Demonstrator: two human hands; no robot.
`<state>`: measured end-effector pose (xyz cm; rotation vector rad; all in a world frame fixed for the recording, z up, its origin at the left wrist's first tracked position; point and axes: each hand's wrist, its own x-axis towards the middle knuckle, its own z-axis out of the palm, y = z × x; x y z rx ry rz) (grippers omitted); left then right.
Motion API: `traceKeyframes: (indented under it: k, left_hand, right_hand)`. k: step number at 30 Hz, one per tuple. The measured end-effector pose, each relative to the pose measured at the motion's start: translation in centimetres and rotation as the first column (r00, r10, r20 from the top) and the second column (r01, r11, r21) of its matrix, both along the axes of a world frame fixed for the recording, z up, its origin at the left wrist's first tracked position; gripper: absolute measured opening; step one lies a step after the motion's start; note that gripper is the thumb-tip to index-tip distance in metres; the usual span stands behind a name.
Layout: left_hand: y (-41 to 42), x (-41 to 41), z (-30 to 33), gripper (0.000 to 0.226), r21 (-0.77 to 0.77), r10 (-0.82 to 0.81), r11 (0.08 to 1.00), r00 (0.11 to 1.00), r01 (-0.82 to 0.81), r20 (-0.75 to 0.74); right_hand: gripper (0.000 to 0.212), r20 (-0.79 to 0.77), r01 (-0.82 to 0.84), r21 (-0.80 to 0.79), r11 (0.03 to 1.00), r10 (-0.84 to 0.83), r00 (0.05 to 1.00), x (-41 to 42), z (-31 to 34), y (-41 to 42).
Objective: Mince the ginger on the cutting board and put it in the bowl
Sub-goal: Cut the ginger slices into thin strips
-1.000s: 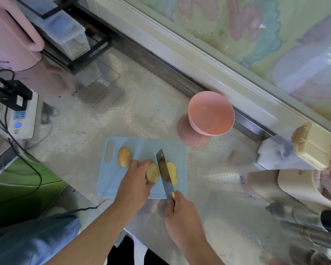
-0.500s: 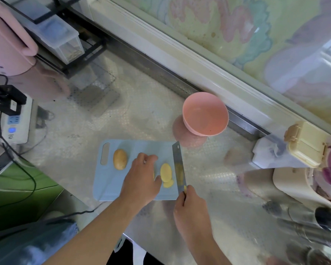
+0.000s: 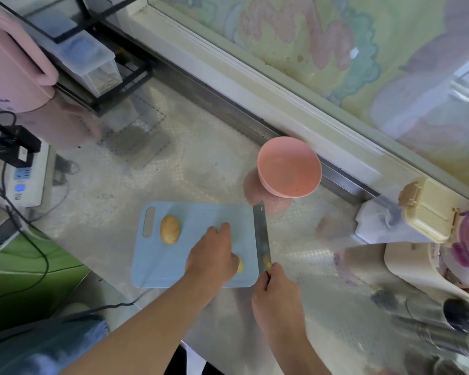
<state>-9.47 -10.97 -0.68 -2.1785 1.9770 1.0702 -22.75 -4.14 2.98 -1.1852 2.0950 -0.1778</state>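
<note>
The left hand (image 3: 211,255) pressed flat on ginger slices (image 3: 240,266); the right hand (image 3: 275,296) gripped the knife (image 3: 261,239). Slices looked firm, slippery; best pinned from above.

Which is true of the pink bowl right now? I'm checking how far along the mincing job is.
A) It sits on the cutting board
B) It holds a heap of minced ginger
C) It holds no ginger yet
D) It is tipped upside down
C: the pink bowl stands upright on the counter beyond the cutting board, its inside bare of ginger, while an uncut ginger piece lies on the board.
</note>
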Motion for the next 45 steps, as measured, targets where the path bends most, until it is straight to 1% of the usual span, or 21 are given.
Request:
traceKeyframes:
  k: [4,7,12,14,16,19,21,22,24,26,29,31,32,34,40,43,45]
  left_hand:
    - [0.4,1.4,0.0,0.036,-0.004,0.077,0.997,0.994,-0.078,-0.082]
    - [0.9,2.1,-0.3,0.035,-0.016,0.124,0.992,0.986,-0.127,-0.112]
    - [1.5,2.5,-1.0,0.025,-0.105,0.128,0.984,0.983,-0.142,-0.134]
    - [1.5,2.8,-1.5,0.023,-0.107,0.145,0.981,0.974,-0.165,-0.174]
    - [1.3,3.2,-1.8,0.026,-0.076,0.194,0.973,0.949,-0.219,-0.248]
    - [0.9,4.2,-2.1,0.030,0.001,0.314,0.941,0.875,-0.338,-0.369]
    - [0.8,5.0,-2.2,0.029,0.033,0.358,0.925,0.839,-0.379,-0.409]
    - [0.9,5.4,-2.4,0.028,0.020,0.345,0.930,0.856,-0.366,-0.385]
    - [1.4,5.9,-2.5,0.024,-0.037,0.283,0.952,0.919,-0.304,-0.276]
    - [1.8,6.0,-2.5,0.027,-0.069,0.241,0.962,0.942,-0.263,-0.233]
    - [2.4,6.0,-2.5,0.046,-0.084,0.157,0.980,0.958,-0.181,-0.241]
    - [2.5,5.8,-2.6,0.056,-0.097,0.059,0.992,0.985,-0.076,-0.160]
    - [2.5,5.7,-2.6,0.057,-0.107,0.024,0.994,0.994,-0.036,-0.111]
    - [2.3,5.6,-2.6,0.057,-0.128,-0.011,0.992,0.998,0.004,-0.054]
    - [2.3,5.3,-2.4,0.062,-0.165,-0.068,0.984,0.997,0.063,-0.028]
    - [2.5,4.9,-2.3,0.071,-0.265,-0.126,0.957,0.992,0.120,-0.008]
    - [2.5,4.2,-2.3,0.064,-0.313,-0.210,0.930,0.978,0.194,-0.017]
  right_hand:
    - [0.020,0.002,-0.016,-0.007,1.000,0.016,1.000,0.6,0.2,-0.1]
    - [0.021,0.010,-0.026,-0.001,1.000,0.026,1.000,0.9,0.3,-0.1]
    - [0.022,0.014,-0.024,0.006,1.000,0.024,1.000,1.3,0.3,-0.3]
    - [0.022,0.010,-0.030,0.006,1.000,0.030,0.999,1.5,0.4,-0.5]
    - [0.022,0.013,-0.031,0.005,1.000,0.030,0.999,1.6,0.4,-0.8]
    - [0.023,0.004,-0.053,0.005,0.999,0.053,0.999,1.8,0.4,-1.1]
    - [0.023,0.001,-0.067,0.004,0.998,0.067,0.998,2.0,0.4,-1.2]
    - [0.023,0.000,-0.067,0.005,0.998,0.067,0.998,2.1,0.4,-1.3]
    - [0.023,0.009,-0.056,0.007,0.998,0.056,0.998,2.2,0.4,-1.3]
    - [0.023,0.014,-0.053,0.007,0.999,0.053,0.998,2.3,0.5,-1.3]
    - [0.023,0.014,-0.058,0.008,0.998,0.058,0.998,2.3,0.4,-1.1]
    - [0.022,0.013,-0.058,0.010,0.998,0.058,0.998,2.2,0.2,-1.0]
    - [0.023,0.012,-0.060,0.009,0.998,0.060,0.998,2.1,0.3,-1.0]
    - [0.024,0.021,-0.056,0.004,0.998,0.056,0.998,2.0,0.3,-0.9]
    - [0.024,0.035,-0.045,0.006,0.999,0.044,0.998,1.5,0.4,-0.9]
    - [0.023,0.028,-0.031,0.004,1.000,0.030,0.999,1.2,0.2,-0.8]
    - [0.023,0.019,-0.014,-0.008,1.000,0.014,1.000,0.8,0.1,-0.8]
